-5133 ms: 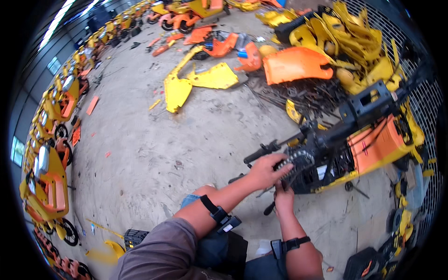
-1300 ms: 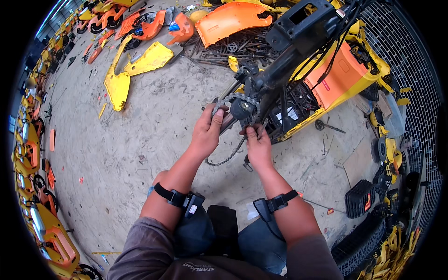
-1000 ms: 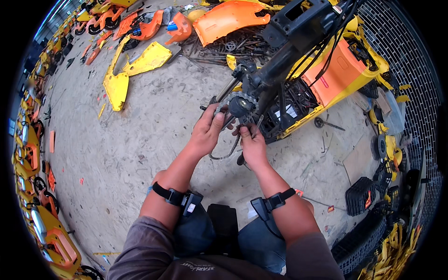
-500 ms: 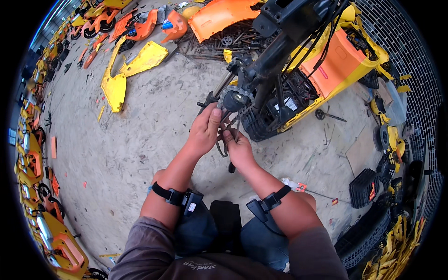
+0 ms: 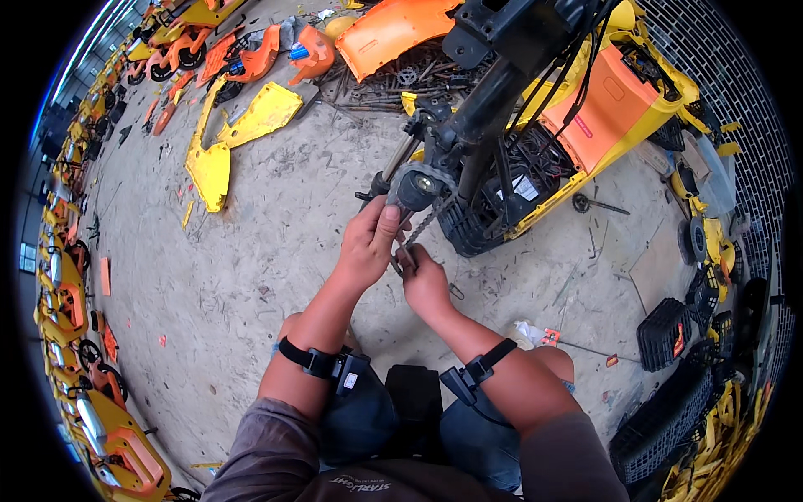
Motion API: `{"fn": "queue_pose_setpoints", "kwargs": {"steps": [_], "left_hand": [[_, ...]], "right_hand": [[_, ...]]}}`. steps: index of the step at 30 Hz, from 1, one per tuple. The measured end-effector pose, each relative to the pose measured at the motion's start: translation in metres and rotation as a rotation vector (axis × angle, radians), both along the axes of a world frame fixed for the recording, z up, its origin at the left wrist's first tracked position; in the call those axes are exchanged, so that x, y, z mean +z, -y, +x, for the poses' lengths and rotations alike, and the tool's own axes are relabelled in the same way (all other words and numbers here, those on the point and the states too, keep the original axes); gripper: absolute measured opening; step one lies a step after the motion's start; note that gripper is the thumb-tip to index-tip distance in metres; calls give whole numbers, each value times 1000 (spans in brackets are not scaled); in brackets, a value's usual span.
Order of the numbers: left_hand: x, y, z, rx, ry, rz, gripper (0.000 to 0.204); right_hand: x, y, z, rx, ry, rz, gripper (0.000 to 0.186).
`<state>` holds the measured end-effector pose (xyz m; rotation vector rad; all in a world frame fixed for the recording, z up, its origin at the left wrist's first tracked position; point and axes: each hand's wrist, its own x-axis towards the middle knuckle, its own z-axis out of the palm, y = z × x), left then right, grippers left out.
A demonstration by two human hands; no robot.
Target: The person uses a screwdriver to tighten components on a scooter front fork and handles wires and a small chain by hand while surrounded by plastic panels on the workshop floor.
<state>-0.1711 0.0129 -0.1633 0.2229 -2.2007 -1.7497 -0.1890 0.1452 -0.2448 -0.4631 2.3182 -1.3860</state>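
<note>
In front of me is the dark frame (image 5: 481, 117) of a bike-like vehicle, with a round sprocket hub (image 5: 416, 189) at its lower end. A chain (image 5: 430, 219) runs around the hub and hangs down toward my hands. My left hand (image 5: 368, 244) is closed, thumb on top, on a grey crank arm (image 5: 410, 199) just below the hub. Lower and to the right, my right hand (image 5: 425, 283) pinches the hanging chain between thumb and fingers. The chain's lower end is partly hidden by my fingers.
An orange and yellow body shell (image 5: 602, 117) lies behind the frame at right. Metal rods and gears (image 5: 410, 74) are heaped at the back beside an orange panel (image 5: 389, 38). A yellow panel (image 5: 209, 171) lies at left, a black basket (image 5: 661, 335) at right.
My right hand has dropped slightly, and more chain shows between it and the hub. The dark handle that hung below it is out of sight. My left hand stays by the hub.
</note>
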Motion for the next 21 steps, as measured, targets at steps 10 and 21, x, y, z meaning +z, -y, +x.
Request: {"fn": "queue_pose_setpoints", "kwargs": {"steps": [10,21], "left_hand": [[2,0,3,9,18,25,50],[-3,-4,1,58,5,17,37]], "right_hand": [[-14,-7,4,-7,16,-10,29],[45,-22,-51,-238,-7,-570,29]]}}
